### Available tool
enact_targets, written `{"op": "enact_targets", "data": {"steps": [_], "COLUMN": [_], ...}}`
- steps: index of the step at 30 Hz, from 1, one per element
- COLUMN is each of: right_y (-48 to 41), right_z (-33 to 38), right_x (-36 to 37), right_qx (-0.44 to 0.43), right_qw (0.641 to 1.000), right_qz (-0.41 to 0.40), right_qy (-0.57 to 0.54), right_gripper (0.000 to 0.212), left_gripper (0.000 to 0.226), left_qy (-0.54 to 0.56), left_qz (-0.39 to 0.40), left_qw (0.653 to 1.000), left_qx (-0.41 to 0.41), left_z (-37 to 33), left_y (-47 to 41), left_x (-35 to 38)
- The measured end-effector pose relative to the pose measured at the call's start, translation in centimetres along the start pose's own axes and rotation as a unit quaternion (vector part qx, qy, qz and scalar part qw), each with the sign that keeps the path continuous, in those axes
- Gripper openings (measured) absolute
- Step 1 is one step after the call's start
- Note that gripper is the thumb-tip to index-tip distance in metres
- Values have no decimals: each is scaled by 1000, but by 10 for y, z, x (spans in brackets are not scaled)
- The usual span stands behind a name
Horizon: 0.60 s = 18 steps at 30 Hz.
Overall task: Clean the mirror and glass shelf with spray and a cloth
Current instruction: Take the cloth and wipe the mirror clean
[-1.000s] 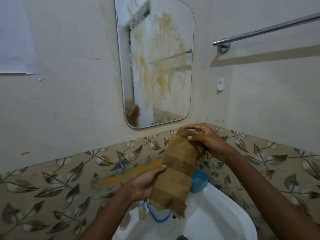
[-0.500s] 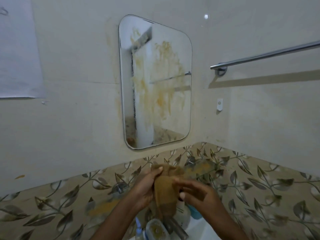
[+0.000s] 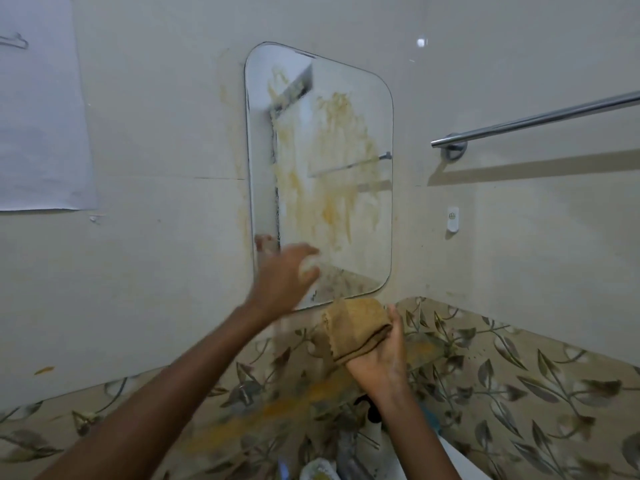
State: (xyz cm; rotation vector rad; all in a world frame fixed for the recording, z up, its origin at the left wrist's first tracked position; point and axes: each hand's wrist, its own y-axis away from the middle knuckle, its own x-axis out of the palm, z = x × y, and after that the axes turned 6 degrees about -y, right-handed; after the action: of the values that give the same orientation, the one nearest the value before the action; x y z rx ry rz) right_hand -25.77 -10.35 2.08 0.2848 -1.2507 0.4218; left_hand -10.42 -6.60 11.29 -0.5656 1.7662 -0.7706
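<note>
Right hand (image 3: 381, 358) grips the folded cloth (image 3: 356, 327) just below the smeared mirror (image 3: 332, 174); left hand (image 3: 284, 275), blurred, grip unclear, reaches the glass. Soft, light cloth looks best held bunched

Chrome towel bar (image 3: 540, 120) on rt wall, paper sheet (image 3: 41, 109) left.

Mirror (image 3: 320, 168) on wall, rail (image 3: 540, 117) to its right, cloth (image 3: 356, 327) below mirror, possibly bottles at bottom
</note>
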Motion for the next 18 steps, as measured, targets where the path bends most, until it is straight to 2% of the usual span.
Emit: {"op": "enact_targets", "data": {"steps": [2,4,8,11,13,14,16,17,18], "right_y": [-9,-19,-46,-63,-78,-87,-99,-103,-109], "right_z": [2,0,-22,-58,-85,-101,-132,-146,-159], "right_x": [8,18,42,59,67,70,70,66,61], "right_qx": [-25,-44,-133,-199,-282,-320,-389,-410,-422], "right_qw": [999,997,979,933,856,795,641,576,535], "right_qz": [-26,-49,-45,-9,14,13,2,12,40], "right_qy": [17,38,149,299,432,516,661,707,731], "right_gripper": [34,27,38,25,53,61,61,59,58], "left_gripper": [45,54,58,61,61,61,61,61,61], "left_qy": [-178,-298,-475,-545,-573,-579,-579,-580,-581], "left_qz": [-98,-121,-50,-37,-54,-62,-74,-79,-84], "left_qw": [979,947,874,831,811,806,804,803,801], "left_qx": [10,25,95,108,107,105,111,116,119], "left_z": [37,69,109,125,132,135,135,135,136], "left_y": [-23,-43,-66,-68,-69,-71,-71,-71,-72], "left_x": [-26,-53,-80,-77,-72,-71,-71,-71,-70]}}
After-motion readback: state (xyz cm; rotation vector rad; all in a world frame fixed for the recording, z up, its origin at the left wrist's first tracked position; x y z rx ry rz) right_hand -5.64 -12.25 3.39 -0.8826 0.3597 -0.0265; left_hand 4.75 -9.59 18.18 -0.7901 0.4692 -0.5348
